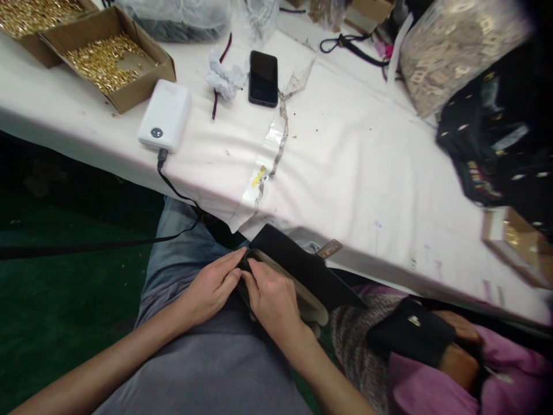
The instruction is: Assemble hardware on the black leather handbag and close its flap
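Black bag (298,259) by the near side of the table (345,173); left hand (216,285) and right hand (274,290) pinch one corner, fingers closed; looks light and bendy, best held by its edges.

The left hand (215,285) and right hand (276,293) are covering one end of the black bag (298,265), hiding the spot where they are meeting, while the bottom edge is cutting off both forearms (142,335). The gold pieces (106,62) in the front box (144,91) are looking too small to tell apart, and the top left corner is cutting off the box behind (41,49). On the right, the clear sack (462,52) and dark pile (496,135) are blurring, and the edge is cutting off a co-worker's purple sleeve (510,357).
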Available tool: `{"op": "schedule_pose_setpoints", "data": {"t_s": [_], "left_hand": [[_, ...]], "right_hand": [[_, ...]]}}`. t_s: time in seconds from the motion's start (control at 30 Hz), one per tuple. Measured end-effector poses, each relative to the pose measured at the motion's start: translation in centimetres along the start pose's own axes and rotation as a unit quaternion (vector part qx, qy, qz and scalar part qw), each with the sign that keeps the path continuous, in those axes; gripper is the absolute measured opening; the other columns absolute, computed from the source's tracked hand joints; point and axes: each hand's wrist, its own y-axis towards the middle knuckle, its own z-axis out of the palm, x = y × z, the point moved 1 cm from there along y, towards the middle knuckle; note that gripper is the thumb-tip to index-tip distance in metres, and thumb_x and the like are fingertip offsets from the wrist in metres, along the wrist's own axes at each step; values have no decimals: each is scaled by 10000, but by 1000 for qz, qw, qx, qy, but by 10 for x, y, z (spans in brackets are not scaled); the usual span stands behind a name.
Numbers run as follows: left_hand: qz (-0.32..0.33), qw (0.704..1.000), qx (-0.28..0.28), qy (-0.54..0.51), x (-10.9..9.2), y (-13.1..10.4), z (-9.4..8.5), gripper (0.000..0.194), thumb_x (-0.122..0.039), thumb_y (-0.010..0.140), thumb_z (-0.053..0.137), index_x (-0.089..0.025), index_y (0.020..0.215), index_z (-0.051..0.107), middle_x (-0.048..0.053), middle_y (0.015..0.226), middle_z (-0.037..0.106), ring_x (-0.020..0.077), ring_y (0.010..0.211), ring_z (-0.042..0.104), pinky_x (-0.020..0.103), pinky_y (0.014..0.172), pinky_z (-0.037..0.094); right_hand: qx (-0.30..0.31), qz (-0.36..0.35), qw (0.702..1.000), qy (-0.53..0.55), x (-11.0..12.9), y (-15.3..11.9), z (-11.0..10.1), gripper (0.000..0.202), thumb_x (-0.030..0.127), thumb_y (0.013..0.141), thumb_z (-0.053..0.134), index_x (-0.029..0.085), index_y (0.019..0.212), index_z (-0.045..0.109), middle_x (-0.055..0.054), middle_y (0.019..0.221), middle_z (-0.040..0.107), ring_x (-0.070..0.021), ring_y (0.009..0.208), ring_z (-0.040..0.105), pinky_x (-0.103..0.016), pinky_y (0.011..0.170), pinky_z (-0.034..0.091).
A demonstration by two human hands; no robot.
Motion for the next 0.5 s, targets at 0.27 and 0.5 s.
{"op": "schedule_pose_setpoints", "data": {"t_s": [0.27, 0.5], "left_hand": [[13, 1000, 21, 16, -2, -1, -1, 574, -428, 1208, 424, -222, 1743, 464, 68, 1811, 453, 215, 1689, 426, 513, 1493, 288], [18, 999, 26, 26, -3, -5, -5, 576, -373, 1192, 436, -218, 1746, 454, 80, 1811, 453, 214, 1684, 433, 503, 1488, 304]], "right_hand": [[-65, -56, 996, 7, -4, 3, 7, 210, 256, 1220, 534, 180, 1251, 727, -75, 1073, 772, -249, 927, 766, -370, 758, 485], [-109, -136, 984, -18, -9, 13, 13, 169, 208, 1196, 569, 163, 1154, 726, -67, 979, 743, -247, 890, 720, -398, 840, 489]]}}
